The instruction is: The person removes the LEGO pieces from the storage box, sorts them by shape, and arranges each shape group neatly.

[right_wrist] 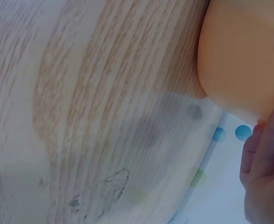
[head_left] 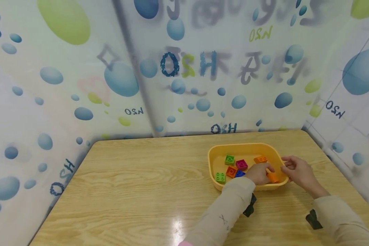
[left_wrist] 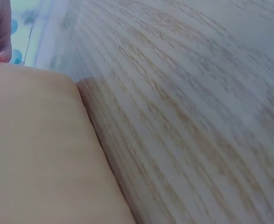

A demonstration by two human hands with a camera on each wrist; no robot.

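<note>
A yellow-orange plastic basket (head_left: 216, 153) stands on the wooden table. My left hand (head_left: 259, 173) reaches over its near rim, fingers bent down at an orange toy building block (head_left: 273, 177); it appears to pinch this block, though its fingertips are partly hidden. At the right end my right hand (head_left: 301, 172) holds the basket's rim, and its fingers (right_wrist: 263, 149) meet the edge in the right wrist view. Around my left hand lie another orange block (head_left: 260, 159), a magenta block (head_left: 241, 164), a blue block (head_left: 240, 173) and a red-orange block (head_left: 231, 171).
A green block (head_left: 229, 159) and a light green block (head_left: 220, 177) lie toward the basket's left end. The wood-grain tabletop (head_left: 135, 184) extends far to the left. Printed curtains (head_left: 178, 102) hang behind the table and along both sides.
</note>
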